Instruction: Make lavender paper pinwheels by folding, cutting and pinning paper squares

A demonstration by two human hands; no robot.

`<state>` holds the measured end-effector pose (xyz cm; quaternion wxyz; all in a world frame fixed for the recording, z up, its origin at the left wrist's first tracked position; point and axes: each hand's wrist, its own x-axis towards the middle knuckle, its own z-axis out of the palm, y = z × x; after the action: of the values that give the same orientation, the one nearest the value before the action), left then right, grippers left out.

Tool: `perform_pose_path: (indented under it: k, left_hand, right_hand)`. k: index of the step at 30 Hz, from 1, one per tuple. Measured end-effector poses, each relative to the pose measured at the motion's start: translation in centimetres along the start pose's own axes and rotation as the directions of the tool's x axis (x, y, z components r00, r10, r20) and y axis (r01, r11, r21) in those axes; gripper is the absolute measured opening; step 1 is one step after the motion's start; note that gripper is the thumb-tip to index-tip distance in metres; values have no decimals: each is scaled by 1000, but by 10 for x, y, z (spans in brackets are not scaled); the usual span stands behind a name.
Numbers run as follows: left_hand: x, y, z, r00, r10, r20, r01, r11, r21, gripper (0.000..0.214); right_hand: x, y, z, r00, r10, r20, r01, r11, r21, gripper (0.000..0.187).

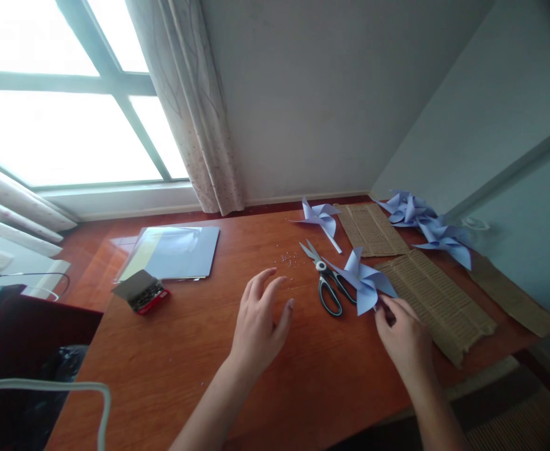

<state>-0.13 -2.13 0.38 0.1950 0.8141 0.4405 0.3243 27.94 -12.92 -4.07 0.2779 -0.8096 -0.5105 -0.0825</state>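
Note:
My right hand (404, 335) pinches a light blue paper pinwheel (363, 282) near its lower edge, apparently by its stick, which the fingers mostly hide. The pinwheel's blades overlap the dark handles of a pair of scissors (322, 266). Those scissors lie with their blades parted, pointing away from me. My left hand (262, 316) hovers over the middle of the table, fingers apart and holding nothing. Small bits of scrap (290, 257) are scattered just beyond it. A second pinwheel (319, 216) with a white stick lies farther back.
On the wooden table (171, 363), several more pinwheels (444, 238) cluster at the right beside corrugated cardboard pieces (432, 300). To the left stand an open small red box (142, 293) and a stack of paper in a clear sleeve (176, 250). A pale cable or tube (68, 385) curves at lower left.

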Motion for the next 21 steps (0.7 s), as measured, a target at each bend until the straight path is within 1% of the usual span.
perform_pose_path:
  k: [1, 3, 4, 5, 7, 9, 11, 13, 16, 18, 21]
  left_hand:
    - [0, 0, 0, 1000, 0, -1, 0, 1000, 0, 33]
    - [0, 1, -1, 1000, -1, -2, 1, 1000, 1, 33]
    - [0, 2, -1, 1000, 1, 0, -1, 1000, 0, 33]
    - [0, 2, -2, 1000, 5, 4, -5, 1000, 0, 33]
    - [-1, 2, -2, 1000, 13, 13, -13, 1000, 1, 33]
    - [-1, 1, -2, 1000, 16, 16, -16, 1000, 1, 33]
    - [0, 0, -2, 1000, 14, 16, -14, 1000, 2, 33]
    - [0, -1, -1, 1000, 9, 18, -9, 1000, 1, 32]
    - [0, -2, 0, 1000, 3, 27, -3, 1000, -3, 32]
    - [0, -2, 0, 999, 7, 42, -7, 1000, -6, 31]
    - [-1, 0, 1, 997, 18, 69, -17, 1000, -6, 31]
  right_hand:
    - [0, -5, -7, 999, 5, -36, -5, 1000, 7, 29]
    - [-2, -24, -20, 987, 5, -161, 1, 999, 39, 27]
    - [-4, -36, -24, 983, -22, -185, 35, 997, 68, 26]
    - [-7, -50, -25, 985, -57, -164, 75, 991, 106, 25]
    - [-13, -77, -20, 987, -146, -61, 155, 971, 182, 25]
    - [-16, -97, -4, 972, -217, 91, 196, 960, 200, 28]
    - [-14, -105, 14, 948, -217, 233, 194, 974, 118, 34]
    - [-9, -105, 29, 932, -177, 318, 179, 984, 23, 35]
    - [-2, -103, 37, 904, -140, 404, 167, 985, -32, 32]
    - [-1, -106, 36, 891, -131, 435, 159, 987, -28, 31]
    - [-5, -117, 30, 890, -118, 441, 137, 991, -11, 30]
